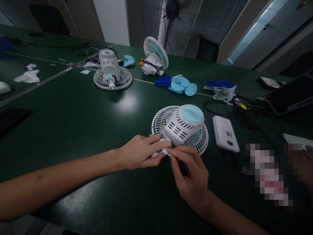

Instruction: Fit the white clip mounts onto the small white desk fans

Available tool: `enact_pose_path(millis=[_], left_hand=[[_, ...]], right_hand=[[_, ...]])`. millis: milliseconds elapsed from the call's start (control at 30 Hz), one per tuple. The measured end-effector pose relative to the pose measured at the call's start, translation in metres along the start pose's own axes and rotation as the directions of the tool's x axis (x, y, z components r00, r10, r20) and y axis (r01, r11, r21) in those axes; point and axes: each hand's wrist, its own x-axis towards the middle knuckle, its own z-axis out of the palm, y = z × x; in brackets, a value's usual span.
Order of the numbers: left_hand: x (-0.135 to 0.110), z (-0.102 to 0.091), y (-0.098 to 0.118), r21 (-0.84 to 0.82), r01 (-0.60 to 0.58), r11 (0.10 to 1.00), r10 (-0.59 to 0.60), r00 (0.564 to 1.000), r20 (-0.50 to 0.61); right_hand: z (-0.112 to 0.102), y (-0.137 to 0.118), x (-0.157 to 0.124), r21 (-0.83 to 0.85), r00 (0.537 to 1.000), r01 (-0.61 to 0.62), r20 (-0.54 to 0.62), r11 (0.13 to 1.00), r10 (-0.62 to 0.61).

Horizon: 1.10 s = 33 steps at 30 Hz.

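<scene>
A small fan [185, 125] with a white body and a light blue cap lies face down on its round white grille [158, 122]. At its near side my left hand [144, 150] is closed on a small white piece [160, 152] that looks crumpled, its kind partly hidden by the fingers. My right hand [192, 178] pinches the edge of that same piece between thumb and fingertips. A loop of pale cord [163, 125] runs beside the fan's body. The fingers cover the spot where the white piece meets the fan, so I cannot tell whether they are joined.
Two more fans, one face down [109, 67] and one tilted [155, 57], stand farther back. Light blue fan blades [183, 85] lie by blue gloves [162, 81]. Right of my fan are a white power bank [225, 133] and dark cables [217, 111]. Another person's hand [308, 155] shows at the right edge.
</scene>
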Motion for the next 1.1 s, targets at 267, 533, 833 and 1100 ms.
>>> enact_pose_path(millis=[267,533,833,1100], left_hand=[[-0.0001,-0.0002,0.0005,0.002,0.007,1.0,-0.007,1.0,-0.007],[-0.0005,0.0015,-0.0002,-0.001,0.004,1.0,-0.004,1.0,-0.018],[-0.0002,0.0005,0.0008,0.006,0.007,1.0,-0.007,1.0,-0.012],[-0.0004,0.0016,-0.0005,-0.002,-0.001,1.0,0.001,1.0,-0.022]], right_hand=[[0.0005,-0.0006,-0.0003,-0.024,1.0,-0.013,-0.007,1.0,0.013],[0.0003,0.0,0.0015,-0.012,1.0,-0.024,-0.006,1.0,0.024],[0.0,-0.0015,0.0014,-0.012,0.999,-0.04,-0.015,0.999,0.04],[-0.0007,-0.0022,0.0009,-0.016,0.999,-0.047,0.003,0.999,0.048]])
